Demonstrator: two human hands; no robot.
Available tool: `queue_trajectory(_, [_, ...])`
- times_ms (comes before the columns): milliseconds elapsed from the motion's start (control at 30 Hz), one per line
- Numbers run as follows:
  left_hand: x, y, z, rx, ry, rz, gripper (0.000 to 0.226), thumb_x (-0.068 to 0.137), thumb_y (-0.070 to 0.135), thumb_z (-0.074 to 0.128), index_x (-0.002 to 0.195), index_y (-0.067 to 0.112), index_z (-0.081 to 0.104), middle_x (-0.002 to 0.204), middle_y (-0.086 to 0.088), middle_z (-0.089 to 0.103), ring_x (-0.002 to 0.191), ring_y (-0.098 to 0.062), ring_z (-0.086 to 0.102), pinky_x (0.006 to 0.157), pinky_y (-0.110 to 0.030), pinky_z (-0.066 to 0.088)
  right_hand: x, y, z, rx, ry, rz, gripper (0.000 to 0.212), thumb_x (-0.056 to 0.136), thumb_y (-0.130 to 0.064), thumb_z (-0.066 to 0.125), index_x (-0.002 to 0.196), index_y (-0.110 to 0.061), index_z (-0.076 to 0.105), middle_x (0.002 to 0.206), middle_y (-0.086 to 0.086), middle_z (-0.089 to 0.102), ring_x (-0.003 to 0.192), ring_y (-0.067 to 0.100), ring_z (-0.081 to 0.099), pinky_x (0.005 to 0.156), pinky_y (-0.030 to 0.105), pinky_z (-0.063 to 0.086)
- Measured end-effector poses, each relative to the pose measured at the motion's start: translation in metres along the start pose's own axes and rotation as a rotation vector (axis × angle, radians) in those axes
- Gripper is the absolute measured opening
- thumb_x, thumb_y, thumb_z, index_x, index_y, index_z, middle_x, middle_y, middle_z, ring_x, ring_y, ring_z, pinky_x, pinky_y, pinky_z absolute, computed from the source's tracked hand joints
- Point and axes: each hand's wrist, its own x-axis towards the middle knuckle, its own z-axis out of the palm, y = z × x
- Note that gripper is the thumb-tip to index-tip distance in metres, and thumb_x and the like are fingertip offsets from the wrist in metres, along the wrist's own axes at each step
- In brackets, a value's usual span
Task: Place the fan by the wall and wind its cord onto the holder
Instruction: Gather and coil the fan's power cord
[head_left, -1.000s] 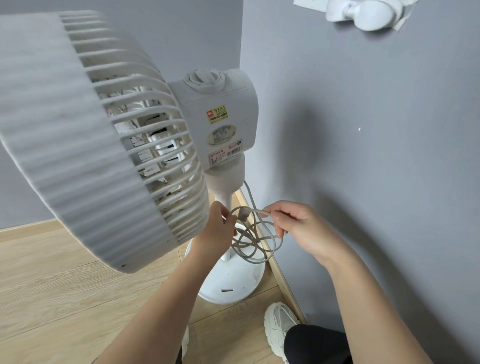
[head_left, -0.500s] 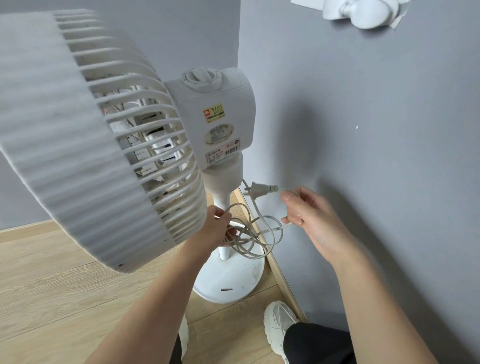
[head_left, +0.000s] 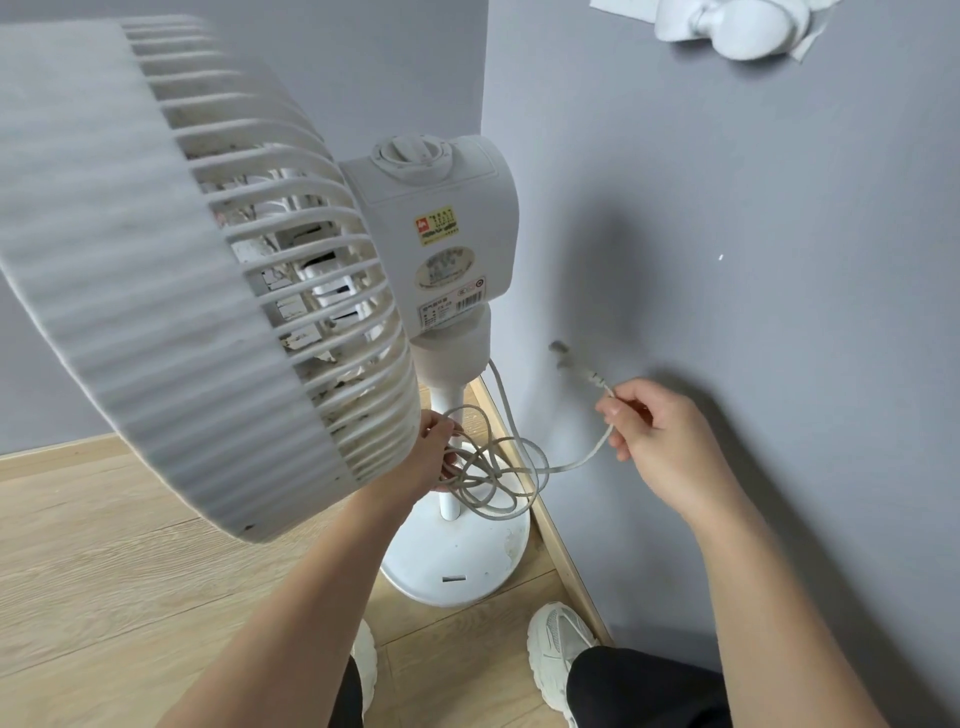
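— Your fan stands on its round base on the floor. It is right in the corner, with the wall just beside it on the right. That part of the job looks done to me.

— Yes. Now look at your hands. Your left hand is down at the pole, under the fan's cage. Its fingers curl round the loops of the cord.

— And your right hand has moved. A moment ago it was close to the loops, next to your left hand. Now it is out to the right, near the wall, and its thumb and fingers pinch the cord close to the end.

— So the last bit of cord runs in a line from the loops to your right hand. The plug sticks up past your fingers. It is blurry, so I think it is swinging.

— What does that mean for you? I think you pulled the tail free so you can wrap it. The loops hang loose in your left hand. They are not tight on anything I can see.

— I cannot see the holder. Maybe it is behind your left hand on the pole. I cannot tell.

— Then the winding is not finished. You likely need to bring the tail back round and tuck the plug in, or the loops may slip down to the base.
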Motion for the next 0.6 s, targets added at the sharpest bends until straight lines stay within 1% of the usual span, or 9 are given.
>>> queue_trajectory(67, [0.001, -0.002, -0.002, -0.018, 0.001, -0.026, 0.018, 0.101, 0.009, 0.038, 0.101, 0.002, 0.055, 0.064, -0.008, 0.047, 0.050, -0.011, 0.049, 0.038, -0.018, 0.049, 0.000, 0.000, 0.004, 0.073, 0.006, 0.038, 0.018, 0.097, -0.004, 0.050, 0.081, -0.007, 0.059, 0.064, 0.002, 0.061, 0.053, 0.010, 0.059, 0.061, 0.023, 0.051])
queue_trajectory(133, [0.002, -0.005, -0.004, -0.047, -0.011, -0.050, 0.019, 0.101, 0.011, 0.040, 0.100, 0.003, 0.057, 0.067, -0.008, 0.050, 0.056, -0.015, 0.052, 0.046, -0.023, 0.055, 0.000, -0.003, 0.007, 0.278, 0.015, 0.071, 0.021, 0.098, 0.002, 0.044, 0.082, -0.005, 0.056, 0.075, 0.009, 0.062, 0.058, 0.011, 0.066, 0.063, 0.022, 0.057])
queue_trajectory(200, [0.003, -0.006, -0.006, -0.100, -0.030, -0.068, 0.020, 0.100, 0.012, 0.041, 0.098, 0.003, 0.059, 0.068, -0.008, 0.053, 0.057, -0.018, 0.056, 0.055, -0.028, 0.058, -0.001, -0.006, 0.008, 0.476, 0.034, 0.106, 0.020, 0.100, 0.004, 0.041, 0.087, -0.003, 0.054, 0.083, 0.013, 0.061, 0.063, 0.010, 0.071, 0.065, 0.021, 0.058])
queue_trajectory(267, [0.003, -0.005, -0.006, -0.171, -0.050, -0.080, 0.020, 0.101, 0.014, 0.042, 0.094, 0.006, 0.059, 0.068, -0.007, 0.055, 0.052, -0.016, 0.061, 0.056, -0.028, 0.058, -0.002, -0.008, 0.009, 0.596, 0.060, 0.153, 0.016, 0.100, 0.003, 0.041, 0.092, 0.000, 0.054, 0.085, 0.014, 0.062, 0.068, 0.013, 0.073, 0.068, 0.021, 0.059])
queue_trajectory(333, [0.003, -0.004, -0.006, -0.216, -0.077, -0.089, 0.021, 0.101, 0.014, 0.041, 0.096, 0.006, 0.060, 0.069, -0.006, 0.057, 0.046, -0.012, 0.063, 0.055, -0.028, 0.058, -0.003, -0.010, 0.009, 0.700, 0.078, 0.210, 0.017, 0.100, 0.003, 0.043, 0.089, -0.001, 0.055, 0.083, 0.014, 0.064, 0.070, 0.017, 0.074, 0.070, 0.024, 0.060])
queue_trajectory(367, [0.003, -0.005, -0.006, -0.220, -0.100, -0.093, 0.022, 0.101, 0.015, 0.041, 0.097, 0.006, 0.060, 0.070, -0.006, 0.058, 0.047, -0.012, 0.063, 0.056, -0.029, 0.058, -0.003, -0.010, 0.010, 0.746, 0.081, 0.241, 0.018, 0.099, 0.003, 0.044, 0.087, -0.002, 0.055, 0.082, 0.014, 0.064, 0.070, 0.019, 0.074, 0.071, 0.025, 0.061])
queue_trajectory(433, [0.002, -0.005, -0.005, -0.226, -0.148, -0.103, 0.024, 0.102, 0.015, 0.040, 0.096, 0.006, 0.061, 0.073, -0.008, 0.058, 0.051, -0.014, 0.063, 0.055, -0.028, 0.059, -0.004, -0.011, 0.012, 0.802, 0.074, 0.302, 0.019, 0.099, 0.003, 0.045, 0.085, -0.003, 0.056, 0.080, 0.014, 0.065, 0.072, 0.022, 0.074, 0.072, 0.028, 0.061])
queue_trajectory(500, [0.002, -0.005, -0.004, -0.227, -0.166, -0.109, 0.026, 0.102, 0.015, 0.039, 0.092, 0.006, 0.061, 0.074, -0.009, 0.058, 0.051, -0.014, 0.063, 0.054, -0.028, 0.059, -0.004, -0.012, 0.016, 0.836, 0.054, 0.365, 0.021, 0.099, 0.003, 0.045, 0.083, -0.002, 0.058, 0.078, 0.014, 0.066, 0.070, 0.023, 0.073, 0.069, 0.027, 0.061])
queue_trajectory(600, [0.001, -0.004, -0.001, -0.182, -0.148, -0.097, 0.028, 0.102, 0.016, 0.038, 0.088, 0.008, 0.061, 0.073, -0.009, 0.059, 0.047, -0.011, 0.063, 0.052, -0.026, 0.059, -0.005, -0.013, 0.020, 0.778, 0.031, 0.429, 0.021, 0.098, 0.001, 0.048, 0.083, -0.005, 0.060, 0.080, 0.011, 0.066, 0.070, 0.022, 0.070, 0.063, 0.026, 0.060])
